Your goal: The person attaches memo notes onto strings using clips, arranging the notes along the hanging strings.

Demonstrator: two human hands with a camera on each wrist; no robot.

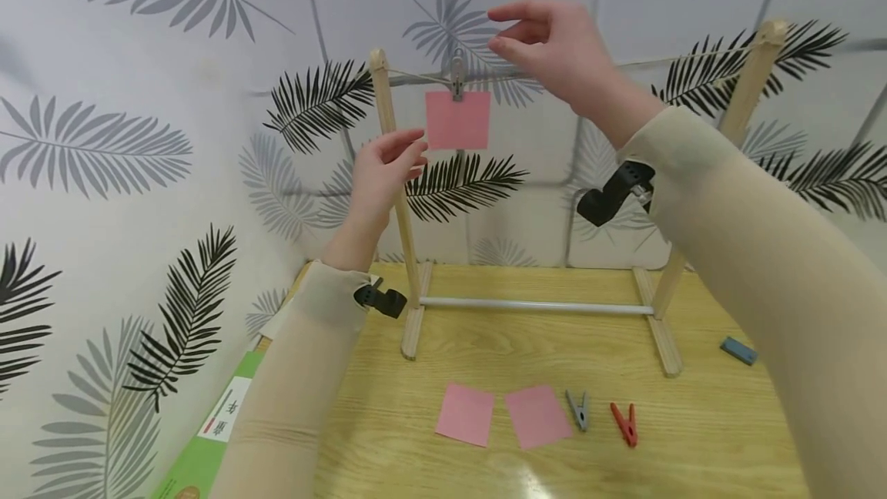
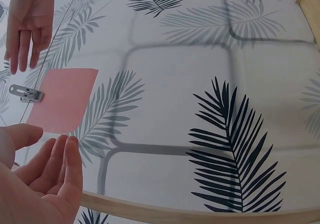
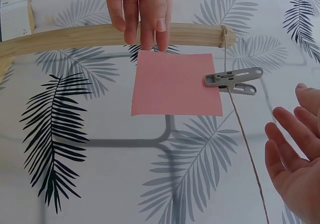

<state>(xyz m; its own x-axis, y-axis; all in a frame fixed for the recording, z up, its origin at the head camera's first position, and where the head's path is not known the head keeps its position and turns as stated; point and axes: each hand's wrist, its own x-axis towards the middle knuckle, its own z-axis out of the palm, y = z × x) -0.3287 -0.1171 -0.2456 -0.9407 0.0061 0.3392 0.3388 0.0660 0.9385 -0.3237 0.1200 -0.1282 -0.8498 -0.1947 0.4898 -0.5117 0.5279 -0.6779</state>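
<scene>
A pink square of paper [image 1: 458, 121] hangs from a string, held at its top edge by a grey clothespin [image 1: 457, 75]. Just left of the paper is my left hand [image 1: 389, 168], its fingers loosely bent and nothing in them. My right hand [image 1: 547, 41] is raised to the right of the clothespin, thumb and fingers apart and holding nothing. In the right wrist view the clothespin [image 3: 232, 80] grips both the paper [image 3: 175, 84] and the string [image 3: 247, 154]. The left wrist view shows a gap between my right hand [image 2: 31, 24] and the clothespin [image 2: 26, 93].
Two pink paper squares [image 1: 466, 414] [image 1: 538, 416] lie on the wooden table [image 1: 527, 345], beside a grey clothespin [image 1: 578, 410] and a red clothespin [image 1: 626, 425]. The wooden frame [image 1: 398, 229] carries the string. A blue block [image 1: 738, 350] sits right, a green book [image 1: 215, 430] left.
</scene>
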